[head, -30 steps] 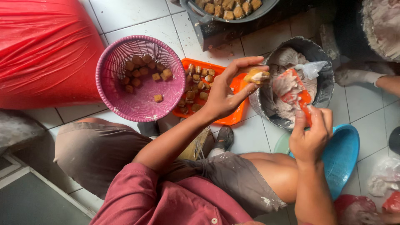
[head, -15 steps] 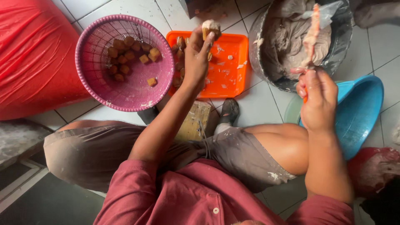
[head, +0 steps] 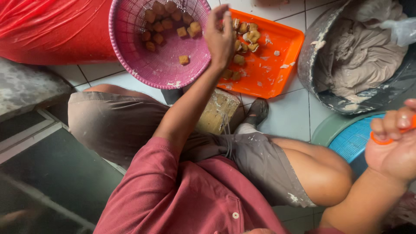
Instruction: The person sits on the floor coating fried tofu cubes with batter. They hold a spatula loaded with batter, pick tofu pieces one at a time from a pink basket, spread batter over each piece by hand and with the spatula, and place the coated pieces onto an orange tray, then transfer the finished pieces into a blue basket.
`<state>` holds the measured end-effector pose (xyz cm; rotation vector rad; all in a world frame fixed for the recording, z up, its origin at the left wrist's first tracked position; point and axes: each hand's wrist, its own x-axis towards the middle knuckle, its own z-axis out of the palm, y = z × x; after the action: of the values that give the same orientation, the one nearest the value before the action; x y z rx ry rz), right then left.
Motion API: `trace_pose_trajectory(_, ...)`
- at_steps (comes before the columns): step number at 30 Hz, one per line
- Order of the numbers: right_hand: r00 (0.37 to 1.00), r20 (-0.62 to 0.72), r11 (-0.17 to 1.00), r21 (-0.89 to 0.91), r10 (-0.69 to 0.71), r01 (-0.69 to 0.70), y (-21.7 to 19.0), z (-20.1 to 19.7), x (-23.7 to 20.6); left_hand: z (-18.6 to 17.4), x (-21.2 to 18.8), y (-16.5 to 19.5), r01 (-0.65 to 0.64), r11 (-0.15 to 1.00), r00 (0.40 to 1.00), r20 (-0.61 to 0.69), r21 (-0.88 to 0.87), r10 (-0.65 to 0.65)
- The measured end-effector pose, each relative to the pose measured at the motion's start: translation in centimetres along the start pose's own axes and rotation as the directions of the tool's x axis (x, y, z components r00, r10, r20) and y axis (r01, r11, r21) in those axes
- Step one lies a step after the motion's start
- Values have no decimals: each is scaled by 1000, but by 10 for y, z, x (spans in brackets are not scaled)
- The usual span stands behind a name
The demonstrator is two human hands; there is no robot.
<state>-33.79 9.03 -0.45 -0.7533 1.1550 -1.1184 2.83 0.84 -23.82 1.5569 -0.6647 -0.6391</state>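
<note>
My left hand (head: 220, 37) reaches out over the spot where a pink plastic basket (head: 130, 65) meets an orange tray (head: 268, 73). Its fingers are bunched together, and I see only its back, so whatever may be inside is hidden. Brown fried cubes (head: 184, 59) lie in the basket, and more cubes (head: 239, 59) sit on the tray's left side. My right hand (head: 394, 149) is at the right edge, above a blue basket (head: 351, 143). It is closed around an orange handle (head: 381, 139).
A dark basin (head: 312, 82) of grey paste stands at the upper right. A red sack (head: 52, 30) fills the upper left. A pale wooden block (head: 216, 112) lies by my knees on the white tiled floor. A green rim (head: 323, 130) shows under the blue basket.
My left hand carried a brown cube from the grey basin leftward to the tray and basket. My right hand has come down from the basin toward the blue basket. The view has moved closer.
</note>
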Motion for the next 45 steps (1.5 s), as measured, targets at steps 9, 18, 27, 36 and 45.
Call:
trace_pose_trajectory(9, 971, -216, 956, -291, -104, 37, 35, -126, 54, -104, 3, -79, 257, 547, 859, 71, 796, -507)
trace_pose_trajectory(18, 968, -251, 344, -908, 8, -238, 119, -185, 126, -98, 1, -70, 44, 316, 766, 171, 948, -620)
trace_pose_trajectory(27, 825, -450, 705, -457, 342, -542, 127, -162, 191, -88, -2, -41, 19, 253, 753, 153, 967, -640)
trace_pose_trajectory(36, 848, -162, 857, -28, 504, -515, 115, -151, 191, -86, 8, -43, -113, 267, 603, 280, 957, -747)
trace_pose_trajectory(45, 903, -221, 916, 253, 367, -310, 132, -127, 146, -105, 4, -44, 12, 616, 907, 250, 788, -338)
